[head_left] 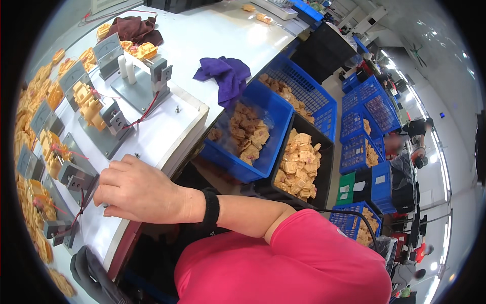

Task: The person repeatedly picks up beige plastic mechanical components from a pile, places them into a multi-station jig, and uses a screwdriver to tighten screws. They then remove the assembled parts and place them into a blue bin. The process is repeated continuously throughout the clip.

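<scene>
My right hand (136, 190) reaches left from a pink sleeve, a black band (210, 207) on its wrist. It rests on the edge of the white board (172, 121) with the fingers curled down, and I see nothing in them. The fingertips sit beside a grey metal fixture (76, 180) with a red wire (81, 205). More grey fixtures (109, 124) stand in a row along the board, some holding orange-yellow plastic parts (88, 104). My left hand is not in view.
Orange-yellow parts (30, 111) are heaped along the table's far left. A purple cloth (225, 73) and a brown cloth (134, 28) lie on the table. Blue crates (276, 109) and a black crate (324, 147) of parts stand to the right. A dark grey glove-like thing (91, 276) sits at lower left.
</scene>
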The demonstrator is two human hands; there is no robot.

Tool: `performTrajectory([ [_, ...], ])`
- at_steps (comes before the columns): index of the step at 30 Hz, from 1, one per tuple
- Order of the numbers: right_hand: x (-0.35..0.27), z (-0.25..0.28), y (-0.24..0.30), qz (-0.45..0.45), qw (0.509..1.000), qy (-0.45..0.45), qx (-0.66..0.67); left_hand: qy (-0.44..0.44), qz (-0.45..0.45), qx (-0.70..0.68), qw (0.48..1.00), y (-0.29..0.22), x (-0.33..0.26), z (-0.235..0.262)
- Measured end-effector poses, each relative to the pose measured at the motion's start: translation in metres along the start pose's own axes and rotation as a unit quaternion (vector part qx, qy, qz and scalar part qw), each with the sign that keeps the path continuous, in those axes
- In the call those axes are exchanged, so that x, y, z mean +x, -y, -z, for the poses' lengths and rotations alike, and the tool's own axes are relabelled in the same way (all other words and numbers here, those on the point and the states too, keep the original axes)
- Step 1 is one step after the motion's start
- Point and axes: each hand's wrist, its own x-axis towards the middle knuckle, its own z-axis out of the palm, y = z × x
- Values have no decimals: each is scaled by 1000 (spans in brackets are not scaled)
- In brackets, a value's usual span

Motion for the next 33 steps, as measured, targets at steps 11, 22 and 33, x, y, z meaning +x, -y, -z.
performTrajectory([
  [11, 7, 6, 2, -8, 997, 76, -14, -76, 15, 17, 997, -50, 2, -3],
  [22, 10, 6, 11, -35, 995, 97, -4, -119, -9, 33, 992, -51, 0, -1],
  [33, 6, 5, 3, -19, 996, 82, -32, -83, 6, 2, 997, -44, 3, -7],
])
